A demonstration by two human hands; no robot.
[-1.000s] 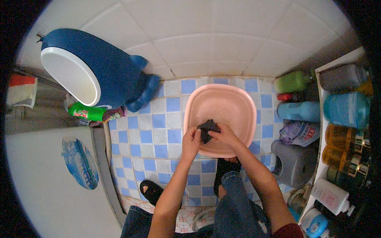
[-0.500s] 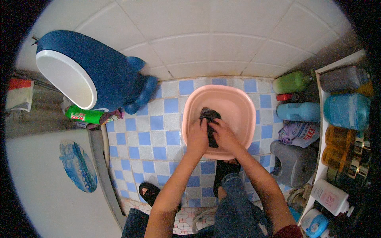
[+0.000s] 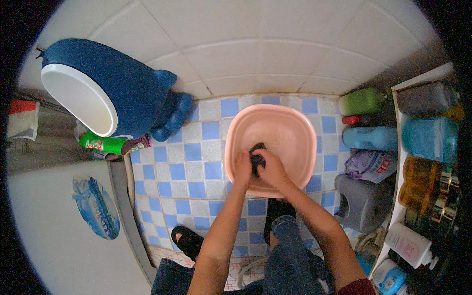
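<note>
A pink plastic basin (image 3: 301,145) stands on the tiled floor in front of me. Inside it, a small piece of black cloth (image 3: 256,147) is bunched up between my two hands. My left hand (image 3: 242,168) grips the cloth's left side, fingers closed. From the right, my right hand (image 3: 271,168) pinches the same cloth, its fingers curled over the middle. Folds and fingers hide part of the cloth, so its exact kind cannot be told.
A blue child's urinal (image 3: 128,78) with a white bowl is at the left wall, near a green packet (image 3: 103,142). Along the right stand a light-blue bottle (image 3: 368,138), a grey jug (image 3: 366,204) and a shelf (image 3: 399,196) of several bottles. My black slipper (image 3: 189,241) is below left.
The black cloth was stretched longer toward me and is now gathered into a smaller bunch. My hands have drawn slightly left and closer around it.
</note>
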